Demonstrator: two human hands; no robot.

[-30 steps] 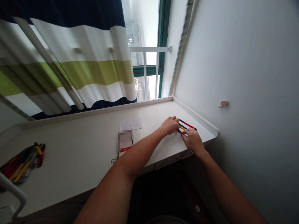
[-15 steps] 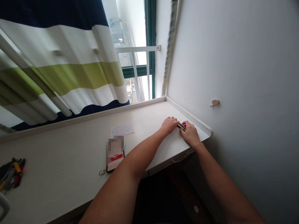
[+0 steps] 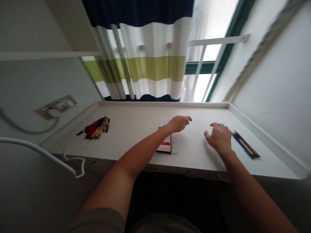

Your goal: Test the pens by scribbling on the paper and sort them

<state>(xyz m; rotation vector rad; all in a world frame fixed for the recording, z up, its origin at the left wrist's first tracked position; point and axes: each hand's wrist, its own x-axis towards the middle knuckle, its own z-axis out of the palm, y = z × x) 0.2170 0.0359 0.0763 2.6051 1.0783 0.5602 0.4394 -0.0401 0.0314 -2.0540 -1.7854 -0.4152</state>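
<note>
Right of centre in the frame, I am finding the right hand point(image 3: 220, 137) open, its fingers spread and holding nothing. The left hand point(image 3: 179, 123) is hovering near centre, loosely curled and empty. Just beyond the right hand, the bundle of pens point(image 3: 246, 145) is lying aslant on the white surface point(image 3: 136, 129), towards the right edge of the frame. I am judging these light, stiff and smooth, apt to roll or fan out; a pinch across the middle, gathering all the barrels, is looking soundest. Further out, a dark-edged phone point(image 3: 166, 147) is lying partly under the left forearm, with a written sheet point(image 3: 163, 121) behind it. A mixed heap of pens point(image 3: 96, 128) is resting on the left.

Against the earlier frame, both hands are now standing off the bundle they were gripping, the left farther away; the view is facing farther left, taking in the whole heap.
</note>
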